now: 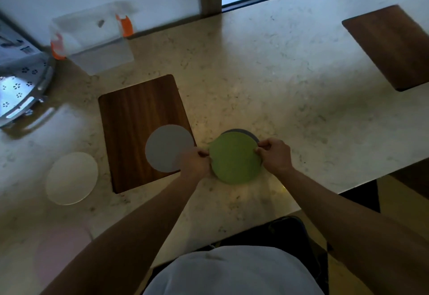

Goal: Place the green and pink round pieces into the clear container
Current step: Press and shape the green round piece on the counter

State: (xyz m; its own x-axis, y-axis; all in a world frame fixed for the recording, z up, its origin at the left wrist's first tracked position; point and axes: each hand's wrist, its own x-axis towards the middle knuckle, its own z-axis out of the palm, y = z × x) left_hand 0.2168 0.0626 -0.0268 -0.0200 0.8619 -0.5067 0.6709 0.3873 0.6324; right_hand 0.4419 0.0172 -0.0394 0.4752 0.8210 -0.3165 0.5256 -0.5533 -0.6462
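From the head camera, both hands grip the green round piece (235,159) over the marbled counter (278,74). The left hand (195,163) pinches its left edge and the right hand (275,155) pinches its right edge, fingers closed on the rim. A dark grey round piece (251,134) peeks out just behind the green one, at its far edge. Just left of the left hand a light grey round piece (166,147) lies on a dark wooden board (137,118), overhanging the board's near right corner. Further left a white round piece (72,178) rests on the counter. A blurred pinkish shape (62,246) sits at the near left; what it is cannot be told. The clear container (92,39) with orange clips stands far off at the back left, against the wall. A second wooden board (392,48) lies at the far right.
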